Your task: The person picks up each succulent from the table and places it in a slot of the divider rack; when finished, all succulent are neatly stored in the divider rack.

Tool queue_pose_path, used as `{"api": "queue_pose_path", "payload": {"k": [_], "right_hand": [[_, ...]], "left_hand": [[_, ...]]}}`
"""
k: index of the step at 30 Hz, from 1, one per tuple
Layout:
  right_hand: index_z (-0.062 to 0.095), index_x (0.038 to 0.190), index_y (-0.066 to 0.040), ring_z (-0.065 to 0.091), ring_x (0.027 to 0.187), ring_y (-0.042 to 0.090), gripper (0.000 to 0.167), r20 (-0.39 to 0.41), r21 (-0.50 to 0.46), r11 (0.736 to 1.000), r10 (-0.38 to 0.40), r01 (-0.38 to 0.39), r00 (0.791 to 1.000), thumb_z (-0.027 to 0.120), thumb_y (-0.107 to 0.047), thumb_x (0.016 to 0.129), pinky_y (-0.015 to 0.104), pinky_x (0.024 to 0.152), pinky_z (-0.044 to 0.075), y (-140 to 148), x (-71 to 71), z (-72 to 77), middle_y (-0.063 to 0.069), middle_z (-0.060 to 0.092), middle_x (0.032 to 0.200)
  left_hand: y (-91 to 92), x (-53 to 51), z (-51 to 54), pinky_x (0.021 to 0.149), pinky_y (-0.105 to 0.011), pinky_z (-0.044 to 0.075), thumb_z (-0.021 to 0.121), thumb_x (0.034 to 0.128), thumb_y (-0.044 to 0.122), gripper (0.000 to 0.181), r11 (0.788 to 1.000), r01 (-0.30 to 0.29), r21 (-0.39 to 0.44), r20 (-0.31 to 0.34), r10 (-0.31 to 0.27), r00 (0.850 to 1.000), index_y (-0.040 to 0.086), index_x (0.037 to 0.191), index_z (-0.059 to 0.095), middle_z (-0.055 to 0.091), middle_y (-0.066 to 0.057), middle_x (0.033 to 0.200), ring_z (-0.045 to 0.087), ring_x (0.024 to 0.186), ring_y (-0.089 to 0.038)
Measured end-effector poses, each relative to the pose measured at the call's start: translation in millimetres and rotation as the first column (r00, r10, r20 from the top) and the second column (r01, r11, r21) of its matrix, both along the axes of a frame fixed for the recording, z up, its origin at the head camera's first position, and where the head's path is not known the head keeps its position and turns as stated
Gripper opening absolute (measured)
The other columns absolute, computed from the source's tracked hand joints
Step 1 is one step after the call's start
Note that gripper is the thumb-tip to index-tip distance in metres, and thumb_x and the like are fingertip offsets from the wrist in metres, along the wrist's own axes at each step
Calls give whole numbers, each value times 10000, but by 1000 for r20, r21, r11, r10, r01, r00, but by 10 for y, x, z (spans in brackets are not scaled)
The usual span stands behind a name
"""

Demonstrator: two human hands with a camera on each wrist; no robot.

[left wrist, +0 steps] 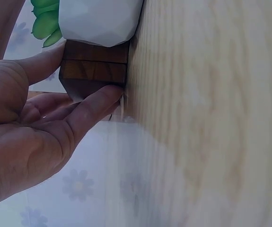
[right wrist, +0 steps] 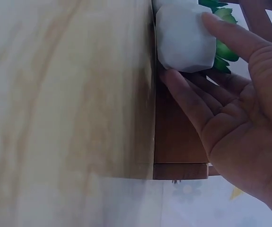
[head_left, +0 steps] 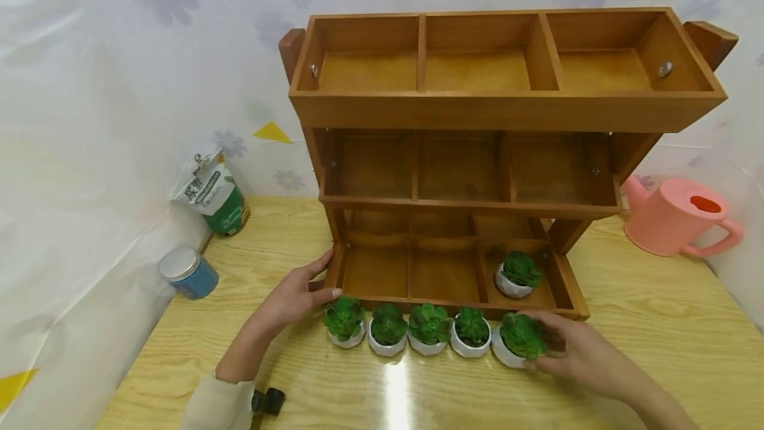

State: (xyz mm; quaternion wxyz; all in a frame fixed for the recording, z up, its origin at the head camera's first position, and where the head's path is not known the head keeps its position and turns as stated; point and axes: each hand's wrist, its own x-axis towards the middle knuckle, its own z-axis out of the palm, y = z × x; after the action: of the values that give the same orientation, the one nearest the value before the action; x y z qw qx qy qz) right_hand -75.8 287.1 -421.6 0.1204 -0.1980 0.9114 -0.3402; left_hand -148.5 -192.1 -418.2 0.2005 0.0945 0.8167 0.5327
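A three-tier wooden shelf [head_left: 507,111] with divided trays stands on the table. My left hand [head_left: 298,292] holds the front left corner of its bottom tray, thumb on one side and fingers along the end; the left wrist view shows this hand [left wrist: 46,109] around the dark wooden corner [left wrist: 93,71]. Several potted succulents [head_left: 428,327] in white faceted pots line up before the shelf. At the row's right end, my right hand [head_left: 570,354] grips a potted succulent [head_left: 513,344] by its white pot [right wrist: 185,38]. Another succulent [head_left: 518,275] sits in the bottom tray's right compartment.
A pink watering can [head_left: 674,217] stands right of the shelf. To the left are a blue jar with a silver lid [head_left: 190,274] and a clipped green-and-white pouch [head_left: 217,198]. Flower-patterned sheeting [head_left: 239,52] hangs behind and at the sides.
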Motion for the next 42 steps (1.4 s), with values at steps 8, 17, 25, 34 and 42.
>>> {"api": "queue_pose_path", "payload": {"k": [8,17,25,34,42], "right_hand": [[608,1350,-158,650,963,-65,575,-88,-33,997,-71,68,994,836,-318,847,200,740,577,33,30,102,-52,737,1113],[648,1310,-145,655,909,-76,581,-236,-38,991,-137,132,962,886,-241,789,197,702,582,106,29,230,-80,746,1043],[671,1295,-75,638,860,-99,613,-276,-54,976,-218,211,936,913,-207,748,113,671,525,156,-5,302,-125,737,1014],[648,1348,-78,622,890,-134,640,-245,-65,963,-271,263,931,897,-207,773,125,632,510,98,-54,310,89,750,1134],[619,1380,-58,594,919,-162,648,-197,-103,956,-291,276,936,878,-188,801,109,671,542,16,-183,360,249,708,1196]], "left_hand": [[4,-7,-18,1055,-409,527,637,1014,168,792,1000,-8,3,6,8,1000,175,1642,154,137,-115,1709,367,1468,-430],[16,-19,-24,1055,-400,528,646,1007,166,797,1000,-11,11,20,11,1000,196,1641,163,124,-91,1712,370,1472,-414],[16,-14,-21,1063,-405,523,651,1004,163,800,1000,-26,13,26,26,999,210,1640,168,150,-83,1708,379,1470,-406],[27,3,-49,1052,-405,528,657,995,119,803,999,-36,33,35,35,999,207,1637,182,204,-100,1694,397,1457,-407],[15,-22,-57,1033,-394,543,661,996,145,807,998,-24,52,18,23,1000,200,1639,175,191,-118,1696,396,1454,-421]]}}
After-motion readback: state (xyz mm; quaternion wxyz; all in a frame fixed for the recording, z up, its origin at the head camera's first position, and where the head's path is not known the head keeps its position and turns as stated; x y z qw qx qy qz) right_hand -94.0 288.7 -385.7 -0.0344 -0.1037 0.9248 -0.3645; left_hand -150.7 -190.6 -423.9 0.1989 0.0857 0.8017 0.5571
